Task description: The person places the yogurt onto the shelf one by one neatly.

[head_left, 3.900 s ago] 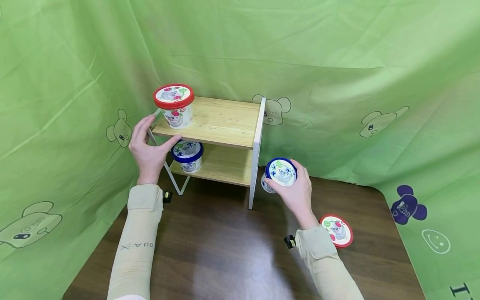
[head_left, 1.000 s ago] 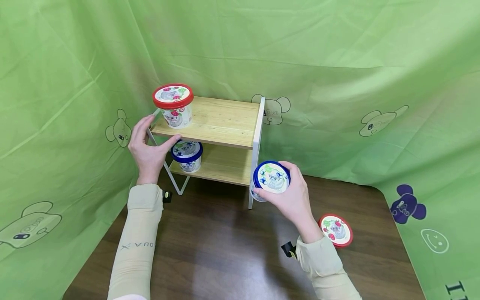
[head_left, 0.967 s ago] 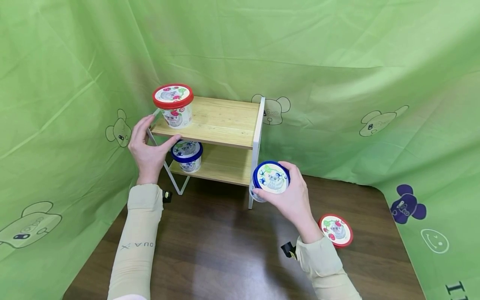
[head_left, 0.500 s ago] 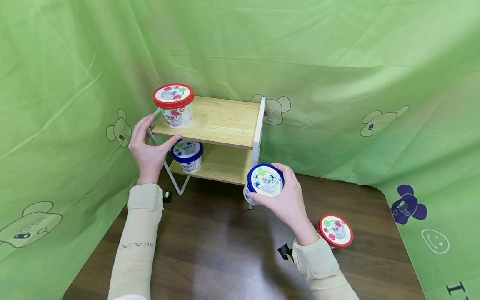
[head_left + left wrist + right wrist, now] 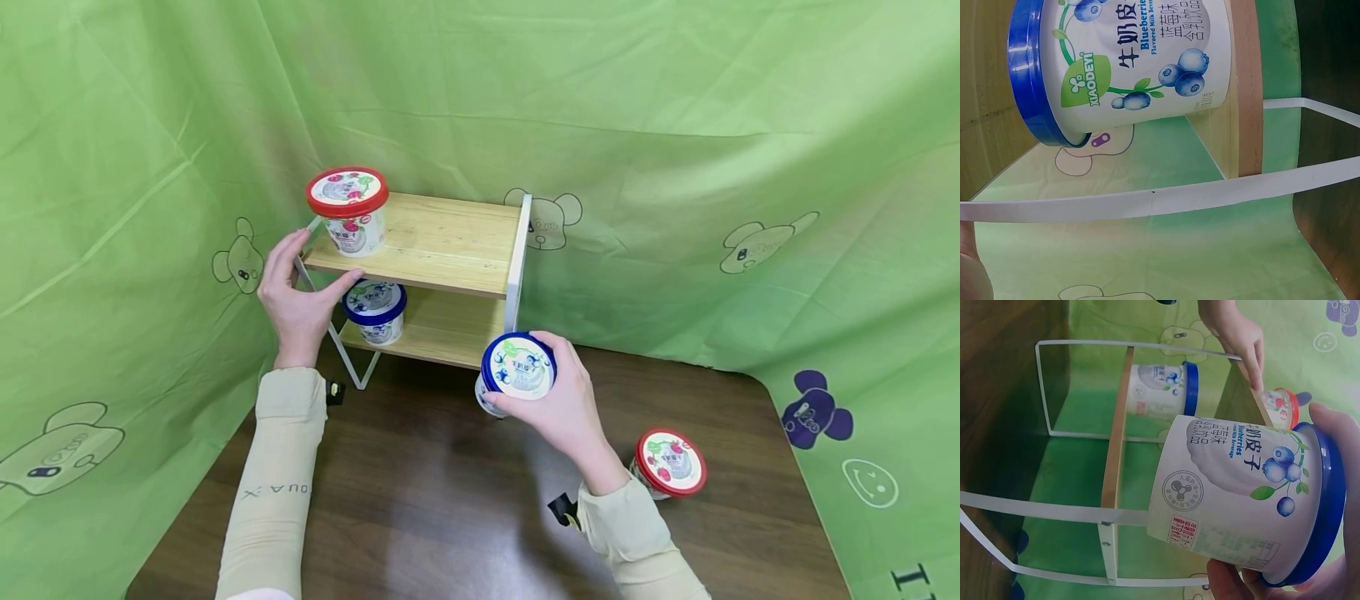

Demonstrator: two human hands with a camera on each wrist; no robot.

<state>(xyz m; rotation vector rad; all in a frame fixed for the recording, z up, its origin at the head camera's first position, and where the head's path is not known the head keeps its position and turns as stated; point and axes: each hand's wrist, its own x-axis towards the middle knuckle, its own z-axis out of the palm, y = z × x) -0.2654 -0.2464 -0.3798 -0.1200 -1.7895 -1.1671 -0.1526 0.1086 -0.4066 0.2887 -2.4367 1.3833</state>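
Note:
My right hand (image 5: 564, 407) grips a white tub with a blue lid (image 5: 519, 367), thumb and fingers around the lid. The blueberry print on this tub (image 5: 1235, 494) shows in the right wrist view; in the head view it overlaps the lower right of a two-tier shelf (image 5: 450, 242). My left hand (image 5: 302, 304) holds the shelf's left front corner, thumb at the upper board's edge, fingers by the side frame. Above that hand, a red-lidded tub (image 5: 348, 212) stands on the upper board. Another blue-lidded tub (image 5: 375, 312) stands at the lower board's left end, also close in the left wrist view.
A second red-lidded tub (image 5: 670, 463) stands on the dark wooden floor (image 5: 450, 517), right of my right forearm. Green cloth (image 5: 675, 167) hangs behind and on both sides. The shelf's white metal side frame (image 5: 517, 258) rises above the upper board at the right.
My right hand has carried the blue-lidded tub left and slightly toward me, from beside the shelf to before its right front leg. The left hand stays in place.

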